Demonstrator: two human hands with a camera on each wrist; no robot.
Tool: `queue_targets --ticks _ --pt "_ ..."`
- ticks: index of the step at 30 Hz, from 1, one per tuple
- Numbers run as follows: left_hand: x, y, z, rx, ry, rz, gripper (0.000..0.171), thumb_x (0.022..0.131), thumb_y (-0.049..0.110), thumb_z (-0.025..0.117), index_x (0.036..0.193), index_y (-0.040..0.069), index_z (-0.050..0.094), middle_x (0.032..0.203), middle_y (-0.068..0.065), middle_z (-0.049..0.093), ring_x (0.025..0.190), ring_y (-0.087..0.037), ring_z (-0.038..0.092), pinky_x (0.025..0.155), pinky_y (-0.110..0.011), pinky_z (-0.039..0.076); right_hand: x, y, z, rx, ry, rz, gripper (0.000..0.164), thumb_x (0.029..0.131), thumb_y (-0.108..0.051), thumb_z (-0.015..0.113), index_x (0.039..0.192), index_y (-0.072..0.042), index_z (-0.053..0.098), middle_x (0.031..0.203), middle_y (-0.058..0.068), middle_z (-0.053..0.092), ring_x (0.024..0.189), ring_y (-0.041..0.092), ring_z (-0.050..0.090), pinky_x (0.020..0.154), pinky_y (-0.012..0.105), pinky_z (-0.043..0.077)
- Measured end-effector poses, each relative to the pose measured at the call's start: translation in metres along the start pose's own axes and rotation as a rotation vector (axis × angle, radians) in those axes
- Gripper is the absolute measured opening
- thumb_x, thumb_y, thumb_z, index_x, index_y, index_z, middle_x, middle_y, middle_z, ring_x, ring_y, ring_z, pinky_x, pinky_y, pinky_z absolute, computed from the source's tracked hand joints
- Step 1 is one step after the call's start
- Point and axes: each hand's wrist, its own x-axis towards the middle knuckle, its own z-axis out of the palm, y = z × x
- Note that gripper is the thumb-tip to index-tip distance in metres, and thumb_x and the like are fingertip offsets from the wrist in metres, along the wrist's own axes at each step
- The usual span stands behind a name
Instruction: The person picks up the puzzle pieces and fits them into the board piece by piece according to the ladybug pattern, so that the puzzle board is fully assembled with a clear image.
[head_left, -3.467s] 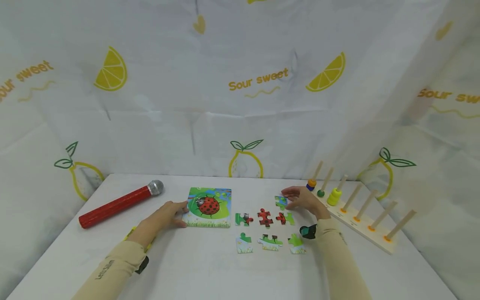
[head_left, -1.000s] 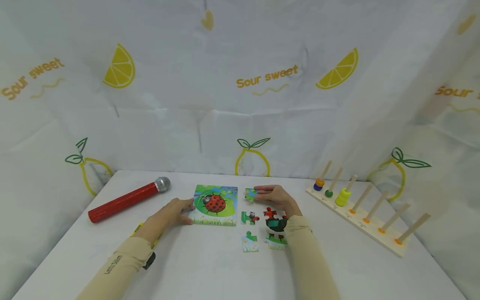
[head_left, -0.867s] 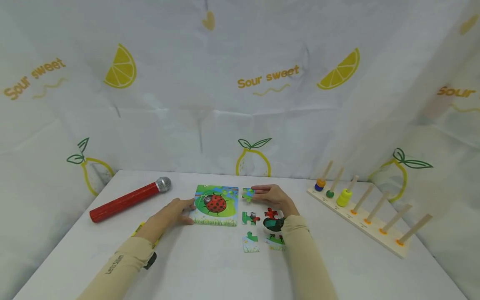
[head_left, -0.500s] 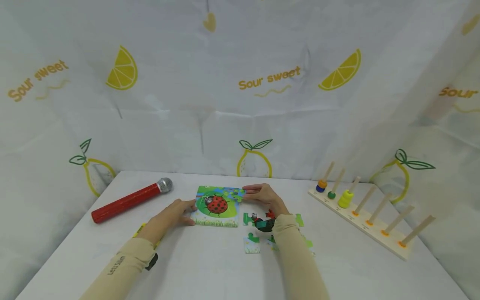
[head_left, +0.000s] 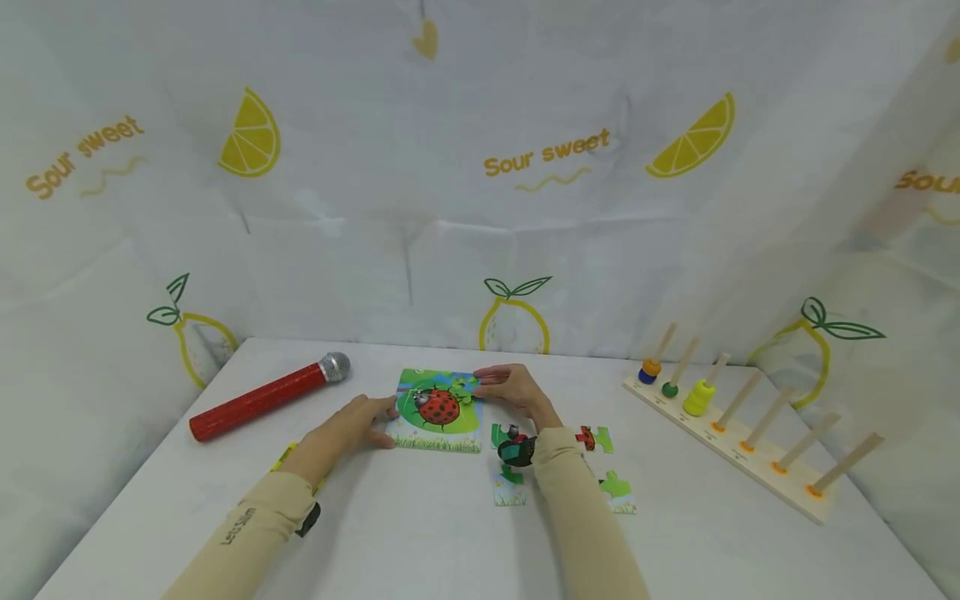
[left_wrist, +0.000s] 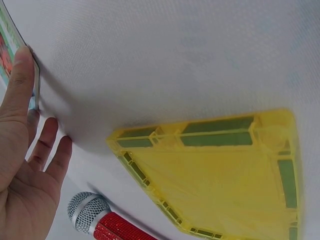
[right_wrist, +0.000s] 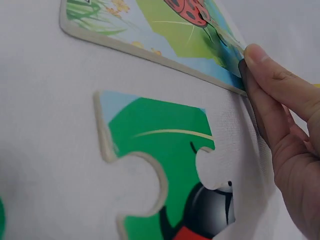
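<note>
A square ladybug picture board [head_left: 437, 408] lies flat on the table. My left hand [head_left: 352, 425] rests at its left edge; in the left wrist view the thumb [left_wrist: 20, 75] touches the board's edge and other fingers stay loosely extended. At the board's far right corner, my right hand [head_left: 517, 390] pinches a small jigsaw piece [head_left: 462, 387] with thumb and fingers, and the piece lies over the board's picture. A green jigsaw piece [right_wrist: 165, 122] with the ladybug's head lies below that hand. Other loose pieces, such as a grassy one [head_left: 618, 492], are partly hidden by the right forearm.
A red toy microphone [head_left: 262, 402] lies at the left. Beneath the left wrist is a yellow translucent plastic square [left_wrist: 230, 170]. A wooden peg rack [head_left: 750, 458] with coloured beads on some pegs stands at the right. A white printed cloth [head_left: 390, 183] hangs behind the table.
My right hand picked up the blue-and-green piece from the back of the loose pieces and carried it left onto the board's far right corner. The left hand stays at the board.
</note>
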Motion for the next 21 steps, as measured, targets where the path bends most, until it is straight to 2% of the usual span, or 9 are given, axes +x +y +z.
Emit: queue_targets --ticks 7,11,15,18,21 --pt "0.001 0.0 -0.001 0.002 -0.007 0.001 0.056 0.083 0.023 0.074 0.133 0.005 0.055 0.13 -0.013 0.055 0.125 -0.034 0.043 0.107 -0.05 0.034 -0.002 -0.007 0.005 -0.08 0.002 -0.031 0.036 0.08 0.007 0.072 0.115 0.008 0.065 0.109 0.021 0.067 0.097 0.023 0.066 0.081 0.029 0.055" --pt "-0.001 0.001 -0.002 -0.011 -0.015 -0.006 0.057 0.083 0.023 0.074 0.133 0.006 0.055 0.128 -0.012 0.056 0.122 -0.032 0.045 0.106 -0.05 0.035 -0.003 -0.01 0.007 -0.164 0.01 -0.055 0.034 0.081 0.003 0.073 0.114 0.007 0.066 0.109 0.021 0.067 0.099 0.027 0.065 0.082 0.03 0.054" --pt "-0.002 0.002 -0.002 -0.015 -0.013 -0.001 0.056 0.082 0.022 0.075 0.132 0.006 0.056 0.126 -0.01 0.057 0.117 -0.029 0.046 0.105 -0.049 0.037 -0.003 -0.013 0.01 -0.278 0.052 -0.069 0.031 0.079 -0.002 0.077 0.108 0.002 0.07 0.111 0.017 0.066 0.1 0.026 0.063 0.086 0.034 0.052" --pt "-0.002 0.002 -0.002 0.002 0.002 0.018 0.055 0.081 0.021 0.076 0.13 0.005 0.057 0.123 -0.01 0.059 0.114 -0.028 0.048 0.103 -0.049 0.038 -0.002 -0.017 0.014 -0.351 0.083 -0.056 0.03 0.076 -0.004 0.079 0.105 0.0 0.072 0.103 0.016 0.069 0.095 0.026 0.064 0.087 0.036 0.051" --pt "-0.002 0.002 -0.002 0.015 0.013 0.024 0.053 0.081 0.021 0.075 0.129 0.005 0.058 0.123 -0.01 0.06 0.113 -0.029 0.049 0.102 -0.048 0.039 0.001 -0.02 0.017 -0.42 0.108 -0.049 0.03 0.074 -0.004 0.081 0.102 0.0 0.073 0.092 0.014 0.071 0.084 0.021 0.066 0.083 0.034 0.052"
